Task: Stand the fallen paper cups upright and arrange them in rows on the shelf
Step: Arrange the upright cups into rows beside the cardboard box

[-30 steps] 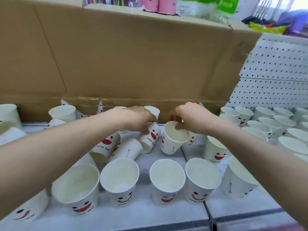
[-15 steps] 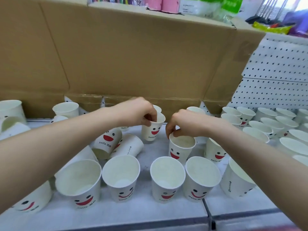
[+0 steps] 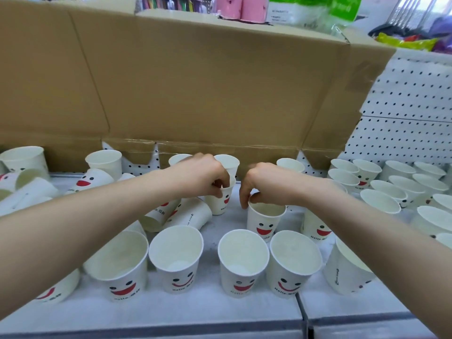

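Both hands have set their cups upright since the earlier frames, when the right-hand cup was tilted and off the surface; it now stands on the shelf (image 3: pixel 244 311).

1. Right hand (image 3: pixel 266 184): palm down, wrist bent, fingers curled over the far rim of the middle cup (image 3: pixel 265 222), which stands just behind the near row. The fingertips (image 3: pixel 244 201) pinch the rim; the cup looks seated.
2. Left hand (image 3: pixel 203 176): palm down, fingers hooked into the mouth of the far cup (image 3: pixel 221 199) and gripping its rim. This cup stands upright, just left of the middle cup.
3. Both forearms reach forward from the near corners, converging at mid-shelf in front of the cardboard box (image 3: pixel 195 81).

Handling notes: the paper cups are judged very light and thin-walled. They should crush under a side squeeze and tip at a slight knock. Take hold at the rolled rim, the stiffest part, with light pressure.

Remaining work: fallen cups (image 3: pixel 171 214) lie on their sides at the left, near the left forearm. Neat rows (image 3: pixel 381 182) already stand at the far right.
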